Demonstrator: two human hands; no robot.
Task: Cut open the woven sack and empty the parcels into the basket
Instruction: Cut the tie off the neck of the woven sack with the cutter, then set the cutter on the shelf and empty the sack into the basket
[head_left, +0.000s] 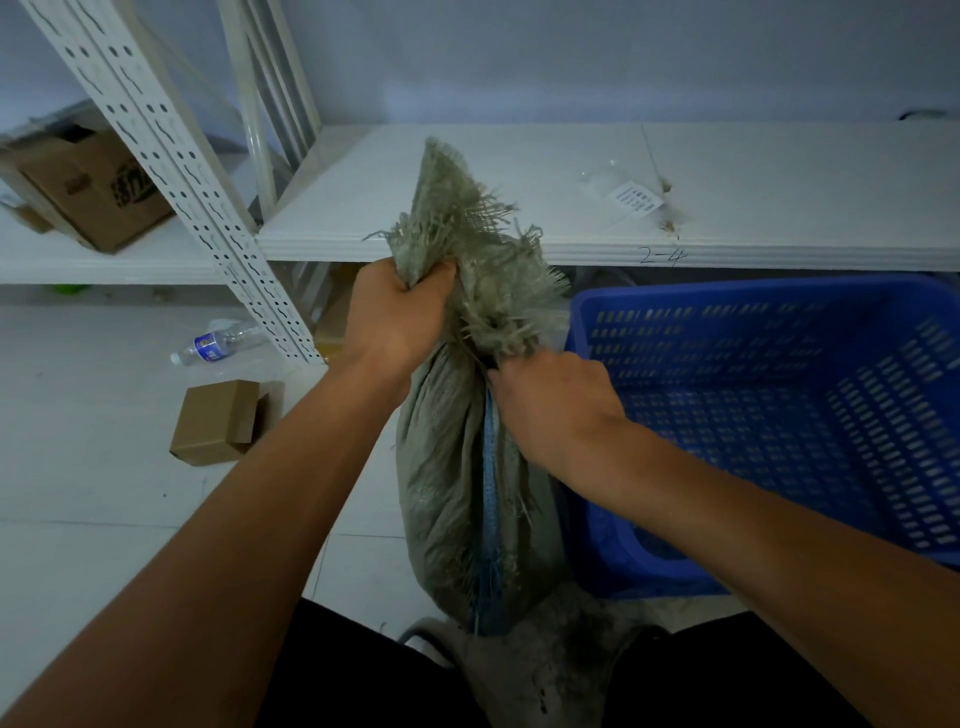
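- Left hand (397, 317) clenches the frayed neck of the woven sack (467, 467), frame centre.
- Right hand (553, 402) grips the neck lower.
- Basket (587, 317) stands right, empty.
- Risk: unbalanced tipping could spill parcels onto the floor.

Both hands clenched, arms extended forward.
Left hand (397, 317) fisted higher; right hand (553, 402) lower, knuckles up, fingers curled.

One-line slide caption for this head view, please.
Both hands, left hand and right hand, grip the frayed neck of an upright woven sack beside an empty blue basket.
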